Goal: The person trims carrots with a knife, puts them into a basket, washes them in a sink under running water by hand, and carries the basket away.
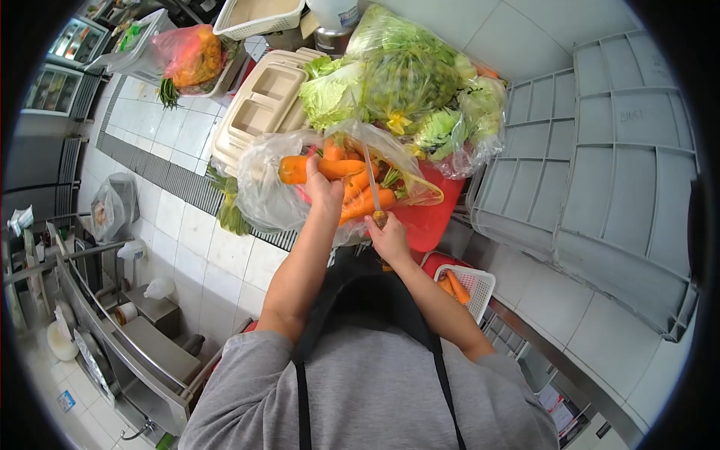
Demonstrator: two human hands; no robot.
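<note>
Your left hand (324, 189) was closed around a carrot (319, 169) at the mouth of a clear plastic bag (262, 196), fingers wrapped over the orange root. Your right hand (390, 238) was clamped on the handle of a knife (373, 187), blade pointing up and away from you across the bag's opening. More carrots (365, 202) lay in a loose pile inside the bag, just beside both hands, some with green tops showing. The bag sat on a red cutting board (431, 217), which rested on the table; the board's near right corner stuck out from under the plastic. Whether the blade touched the carrots or only the bag, you probably couldn't tell from this view, plastic glare hid it.

Behind the bag, bagged cabbages (405, 82) were piled high, with one loose pale-green head (330, 94) at their left. A beige plastic tray (262, 105) lay touching the pile's left side. A stack of grey crates (600, 150) stood to the right, well apart from the hands. Below your right forearm, a small white basket (476, 281) held a few carrot pieces (456, 286). Far back left, another bag of orange produce (191, 54) sat in a white crate. Your grey sleeves and black apron straps filled the bottom of the view
</note>
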